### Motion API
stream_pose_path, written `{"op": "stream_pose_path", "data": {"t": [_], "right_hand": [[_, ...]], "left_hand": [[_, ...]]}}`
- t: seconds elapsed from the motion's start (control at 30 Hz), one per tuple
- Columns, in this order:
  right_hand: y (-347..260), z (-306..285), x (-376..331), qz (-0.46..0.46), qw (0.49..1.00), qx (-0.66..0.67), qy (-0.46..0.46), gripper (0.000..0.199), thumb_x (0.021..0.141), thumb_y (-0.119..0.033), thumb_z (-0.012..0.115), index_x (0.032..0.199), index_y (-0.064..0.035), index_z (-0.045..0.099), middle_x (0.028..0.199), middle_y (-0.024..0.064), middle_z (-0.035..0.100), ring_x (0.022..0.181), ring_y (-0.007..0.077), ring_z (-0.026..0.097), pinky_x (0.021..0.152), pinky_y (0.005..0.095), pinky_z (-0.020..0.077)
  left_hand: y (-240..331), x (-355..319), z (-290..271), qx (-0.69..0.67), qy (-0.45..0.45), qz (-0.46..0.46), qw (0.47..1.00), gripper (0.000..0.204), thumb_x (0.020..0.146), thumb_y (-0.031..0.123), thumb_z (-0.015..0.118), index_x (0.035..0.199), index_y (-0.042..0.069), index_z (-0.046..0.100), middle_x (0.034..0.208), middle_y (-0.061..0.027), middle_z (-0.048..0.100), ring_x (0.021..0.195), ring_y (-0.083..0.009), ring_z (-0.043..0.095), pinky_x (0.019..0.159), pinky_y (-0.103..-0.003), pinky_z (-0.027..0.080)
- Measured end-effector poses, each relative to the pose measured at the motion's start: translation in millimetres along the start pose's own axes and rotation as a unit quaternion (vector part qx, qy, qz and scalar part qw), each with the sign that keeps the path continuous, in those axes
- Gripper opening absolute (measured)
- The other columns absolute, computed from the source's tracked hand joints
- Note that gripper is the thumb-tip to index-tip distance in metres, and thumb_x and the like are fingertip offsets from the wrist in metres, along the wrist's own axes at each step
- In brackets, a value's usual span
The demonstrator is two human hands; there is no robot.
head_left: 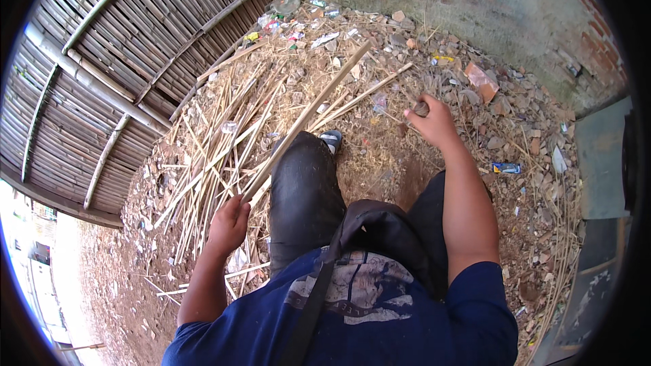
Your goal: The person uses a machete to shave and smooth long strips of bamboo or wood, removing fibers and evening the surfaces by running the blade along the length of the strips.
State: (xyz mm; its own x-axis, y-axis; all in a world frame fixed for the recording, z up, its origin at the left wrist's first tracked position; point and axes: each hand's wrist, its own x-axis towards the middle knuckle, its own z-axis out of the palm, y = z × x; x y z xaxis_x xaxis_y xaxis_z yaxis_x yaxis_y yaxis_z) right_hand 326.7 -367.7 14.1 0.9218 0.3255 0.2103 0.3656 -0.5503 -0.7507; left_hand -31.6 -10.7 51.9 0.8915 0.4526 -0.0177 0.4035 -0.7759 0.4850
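Observation:
My left hand (229,225) is closed round the lower end of a long flat bamboo strip (308,115). The strip slants up and away to the right, passing over my left knee. On the right, my right hand (434,122) is raised above the ground with its fingers curled. A dark, rounded end like a handle (422,108) shows at the thumb; the rest of that thing is hidden or too thin to make out. Left of my leg lies a loose pile of split bamboo strips (220,156), crossing one another at many angles.
A bamboo-slat wall (115,61) leans along the left. A worn brick wall (441,10) closes off the far side. Rubble, broken brick (481,83), shavings and litter cover the ground, with a blue wrapper (506,168) at the right. A grey panel (602,163) stands far right.

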Motion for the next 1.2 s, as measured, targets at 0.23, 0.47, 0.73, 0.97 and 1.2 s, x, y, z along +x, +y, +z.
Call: {"op": "stream_pose_path", "data": {"t": [0.23, 0.47, 0.73, 0.97, 1.2], "right_hand": [[-54.0, 19.4, -24.5, -0.077, 0.977, -0.096, -0.173, 0.031, 0.084, -0.035, 0.078, 0.095, -0.0076, 0.068, 0.074, 0.0118, 0.067, 0.072, 0.0301, 0.068, 0.066, 0.0430, 0.0510], [-56.0, 44.0, -34.8, -0.199, 0.959, -0.112, -0.168, 0.027, 0.083, -0.033, 0.076, 0.095, -0.0105, 0.068, 0.077, 0.0152, 0.068, 0.076, 0.0387, 0.068, 0.068, 0.0500, 0.0520], [-65.3, 49.5, -39.5, -0.208, 0.954, -0.119, -0.182, 0.022, 0.083, -0.031, 0.075, 0.090, -0.0122, 0.065, 0.076, 0.0131, 0.068, 0.075, 0.0379, 0.068, 0.066, 0.0504, 0.0516], [-76.8, 52.5, -40.2, -0.182, 0.953, -0.134, -0.203, 0.024, 0.083, -0.029, 0.075, 0.096, -0.0120, 0.067, 0.078, 0.0135, 0.070, 0.077, 0.0358, 0.070, 0.069, 0.0476, 0.0542], [-27.9, 57.3, -3.7, 0.037, 0.986, -0.073, -0.146, 0.028, 0.085, -0.024, 0.073, 0.106, -0.0061, 0.071, 0.091, 0.0171, 0.073, 0.085, 0.0312, 0.073, 0.077, 0.0423, 0.0573]], "left_hand": [[29.5, -3.4, 16.5, 0.015, -0.055, 0.032, 0.998, 0.027, 0.104, 0.026, 0.053, 0.107, 0.000, 0.061, 0.093, -0.0259, 0.066, 0.091, -0.0460, 0.064, 0.080, -0.052, 0.049], [43.2, -2.2, 9.2, 0.067, -0.090, 0.028, 0.993, 0.027, 0.106, 0.029, 0.048, 0.105, 0.002, 0.056, 0.090, -0.0253, 0.065, 0.090, -0.0483, 0.062, 0.076, -0.056, 0.045], [46.3, 3.1, 18.1, 0.072, -0.047, 0.081, 0.993, 0.025, 0.104, 0.024, 0.051, 0.107, 0.000, 0.057, 0.087, -0.0284, 0.066, 0.084, -0.0494, 0.064, 0.074, -0.058, 0.048], [68.7, 12.8, 21.4, 0.087, -0.054, 0.070, 0.992, 0.027, 0.105, 0.026, 0.051, 0.106, -0.001, 0.056, 0.089, -0.0292, 0.067, 0.084, -0.0500, 0.065, 0.074, -0.059, 0.049], [73.9, 19.7, 26.3, 0.114, -0.074, 0.059, 0.989, 0.028, 0.105, 0.027, 0.051, 0.100, 0.000, 0.053, 0.087, -0.0298, 0.065, 0.082, -0.0510, 0.064, 0.073, -0.060, 0.049]]}}
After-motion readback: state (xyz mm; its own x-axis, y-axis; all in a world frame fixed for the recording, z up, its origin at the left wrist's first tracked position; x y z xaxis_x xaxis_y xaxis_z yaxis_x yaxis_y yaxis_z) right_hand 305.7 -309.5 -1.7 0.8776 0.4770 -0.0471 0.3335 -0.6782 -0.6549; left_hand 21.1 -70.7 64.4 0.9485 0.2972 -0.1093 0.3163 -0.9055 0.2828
